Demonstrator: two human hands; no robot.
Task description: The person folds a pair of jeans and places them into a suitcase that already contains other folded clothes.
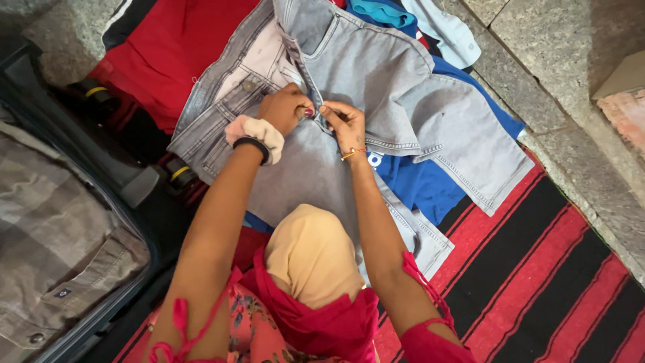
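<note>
Head view: left hand (285, 107) and right hand (344, 123) pinching fly of light grey denim jeans (376, 81) spread over blue garment (416, 185) on red-and-black striped rug (537, 269), fingers closed on fabric, fly apparently half fastened, legs unfolded, checked clothes (54, 228) lying packed in open suitcase (101, 168).

Probably a home, striped floor rug (537, 269), open suitcase (60, 222), clothes

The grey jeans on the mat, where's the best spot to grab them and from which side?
Likely the waistband of the grey jeans, near the open fly where the left hand and right hand already pinch. It is a thick, doubled edge lying flat and uncovered. Come from the near side over the legs; other clothes crowd the far side.
</note>
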